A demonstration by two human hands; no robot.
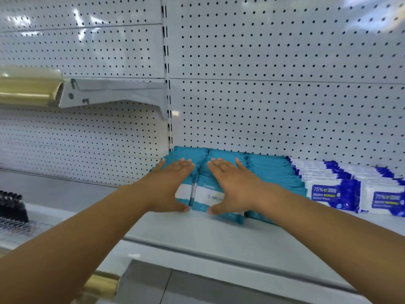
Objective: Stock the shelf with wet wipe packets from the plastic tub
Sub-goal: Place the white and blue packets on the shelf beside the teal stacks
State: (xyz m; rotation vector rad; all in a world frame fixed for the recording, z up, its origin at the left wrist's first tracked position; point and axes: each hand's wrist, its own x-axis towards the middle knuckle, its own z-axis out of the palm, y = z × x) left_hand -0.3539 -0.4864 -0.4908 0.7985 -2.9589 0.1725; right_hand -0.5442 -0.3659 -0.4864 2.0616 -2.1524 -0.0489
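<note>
A: Where do the task's things sit?

B: Teal wet wipe packets (274,172) stand upright on the white shelf (197,240). Three rows side by side, running from the near part of the shelf back to the pegboard panel (263,106). The front packets of the two left rows carry a white band across the face. The print is too blurred to read.

A: And the hands?

B: Both are on those two left rows. The left hand (172,185) lies over the leftmost row, the right hand (235,187) over the middle row. Bare forearms come in from the near corners.

A: State of the fingers?

B: Straight and flat on both hands, laid along the packet tops and pointing to the far side. Nothing is curled round or pinched. Each thumb is spread low, its tip at the bottom edge of the front packet. The two thumbs point toward each other with a gap between them. Whether the tips touch the shelf, I cannot tell.

A: What is right of the teal rows?

B: Blue-and-white packets (333,194), also upright, just beside the right teal row. "75%" reads on the front one.

A: The left bay?

B: A grey bracket (109,91) higher up, meeting a gold edge strip (28,86). Dark items (12,207) at the left edge, too blurred to name.
</note>
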